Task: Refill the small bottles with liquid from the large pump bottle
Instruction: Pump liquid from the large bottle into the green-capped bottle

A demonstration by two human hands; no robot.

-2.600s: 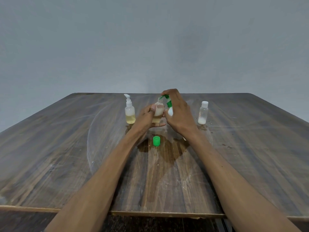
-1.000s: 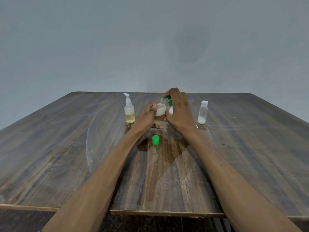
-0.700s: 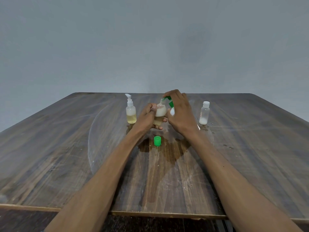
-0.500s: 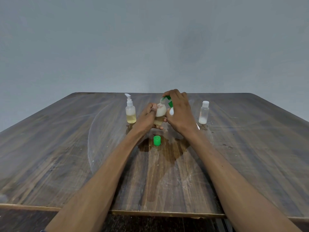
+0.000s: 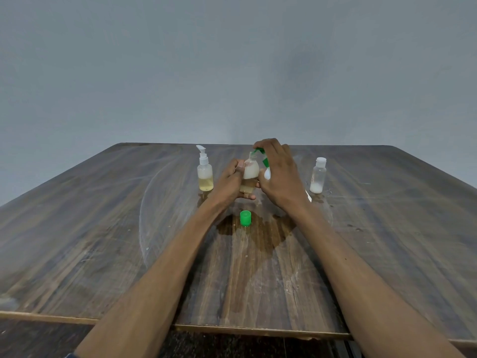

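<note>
A plain grey wall (image 5: 232,60) rises behind a worn, streaked wooden table (image 5: 90,228) with a dark wet patch (image 5: 258,233) near its middle. Toward the far edge, the right hand (image 5: 281,177) curls round the green-topped pump bottle (image 5: 265,166), nozzle over a small bottle (image 5: 249,177) gripped by the left hand (image 5: 229,182). A small pump bottle (image 5: 205,174) stands left, a white-capped bottle (image 5: 318,177) right. A green cap (image 5: 245,218) sits on the patch's edge.

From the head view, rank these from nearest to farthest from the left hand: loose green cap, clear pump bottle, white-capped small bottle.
1. Clear pump bottle with yellow liquid, just left of the left hand.
2. Loose green cap, on the table nearer the person.
3. White-capped small clear bottle, far right, beyond the right hand.
</note>
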